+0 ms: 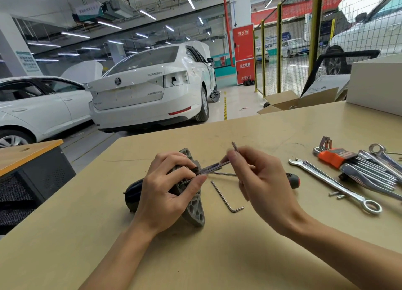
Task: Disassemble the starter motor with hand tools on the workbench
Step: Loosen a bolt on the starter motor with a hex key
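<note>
Head view: the starter motor (191,205) is lying on the tabletop (217,257) just in front of the person, its dark rounded body pointing left and its grey ribbed mounting flange facing right. The left hand (167,194) is wrapping over the housing, its fingers (195,181) curling round the flange and steadying it. The right hand (258,178) is hovering just right of the motor, its fingers (233,157) pinching the bent end of a hex key (217,164), whose long shank is running down and left into the housing near the left fingertips. Whether the tip is seated in a screw head is hidden by the left hand.

A second, loose hex key (226,199) is lying on the tabletop between the two hands, and a screwdriver (292,180) with a black and red handle is lying behind the right hand. Further right, a combination spanner (335,185) is lying beside an orange holder of hex keys (335,159), with two small fasteners (336,194) touching the spanner.

The step in hand appears to be undoing a housing screw. The next move probably calls for keeping the key square in the socket, holding the motor from rolling, and turning steadily so the key does not slip.
</note>
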